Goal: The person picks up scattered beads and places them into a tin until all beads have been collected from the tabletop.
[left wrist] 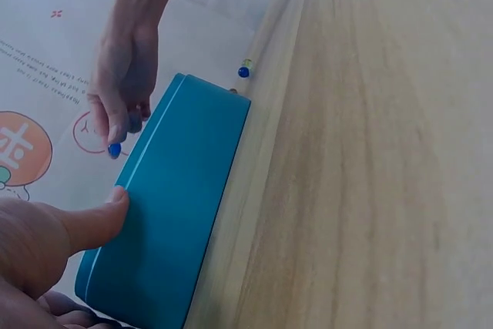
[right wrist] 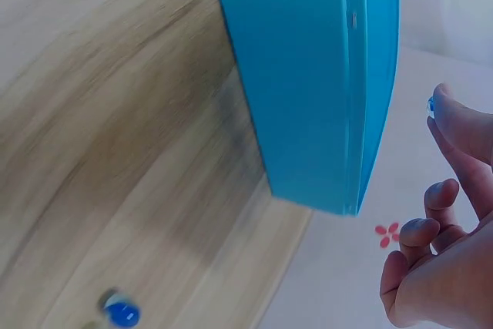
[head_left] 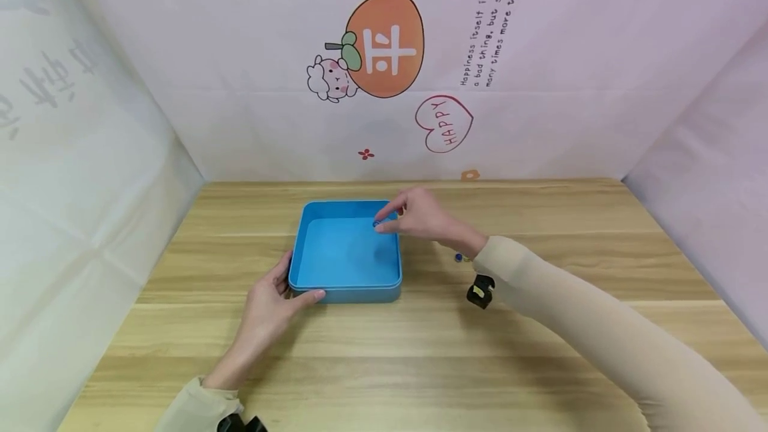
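A square blue box (head_left: 351,252), open at the top, stands on the wooden table. My left hand (head_left: 267,305) grips its near left corner, thumb on the front wall and fingers along the left side. Over the box's far right part, my right hand (head_left: 417,215) pinches a small blue marble (head_left: 376,223) between thumb and index finger. The right wrist view shows this marble (right wrist: 431,105) as glassy at the fingertips, above the rim, with the other fingers curled loosely. The box floor is bare where it shows.
Right of the box, near the right sleeve (head_left: 522,279), a blue marble (head_left: 459,257) and a yellowish one (head_left: 467,259) lie on the table (head_left: 432,365). A printed white cloth (head_left: 264,125) stands behind the table, with more cloth at both sides.
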A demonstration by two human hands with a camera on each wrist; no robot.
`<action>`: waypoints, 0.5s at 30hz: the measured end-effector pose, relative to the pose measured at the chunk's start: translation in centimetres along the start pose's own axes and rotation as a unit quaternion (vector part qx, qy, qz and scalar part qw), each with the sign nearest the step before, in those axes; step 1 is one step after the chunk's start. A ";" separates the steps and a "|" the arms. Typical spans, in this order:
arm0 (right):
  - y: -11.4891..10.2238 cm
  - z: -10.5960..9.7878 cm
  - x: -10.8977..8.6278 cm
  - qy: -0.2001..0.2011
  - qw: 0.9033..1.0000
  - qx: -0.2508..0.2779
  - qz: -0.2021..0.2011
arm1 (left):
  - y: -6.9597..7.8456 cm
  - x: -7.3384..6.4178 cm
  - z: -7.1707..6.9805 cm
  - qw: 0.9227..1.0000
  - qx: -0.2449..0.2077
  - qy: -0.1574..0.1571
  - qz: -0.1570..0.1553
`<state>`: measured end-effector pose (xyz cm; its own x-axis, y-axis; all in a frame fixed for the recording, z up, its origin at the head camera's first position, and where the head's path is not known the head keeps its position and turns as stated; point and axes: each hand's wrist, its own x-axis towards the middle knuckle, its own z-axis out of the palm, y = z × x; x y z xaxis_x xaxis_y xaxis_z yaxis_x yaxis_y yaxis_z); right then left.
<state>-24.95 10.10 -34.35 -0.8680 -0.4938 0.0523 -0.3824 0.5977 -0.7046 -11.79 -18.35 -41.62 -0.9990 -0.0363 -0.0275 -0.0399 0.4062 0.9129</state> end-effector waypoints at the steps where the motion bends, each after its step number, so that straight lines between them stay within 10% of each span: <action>1: -0.2 0.3 0.2 -0.001 1.000 -0.006 -0.003 | 0.0 0.0 0.0 1.000 0.004 -0.001 0.000; 15: -2.4 3.3 2.3 -0.036 0.997 -0.069 -0.030 | 0.0 0.1 0.1 1.000 0.011 -0.003 0.000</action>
<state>-25.02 5.47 -34.85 -0.8190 -0.5726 0.0367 -0.4772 0.6442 -0.5977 -11.92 -18.23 -41.63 -0.9991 -0.0303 -0.0310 -0.0410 0.4257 0.9040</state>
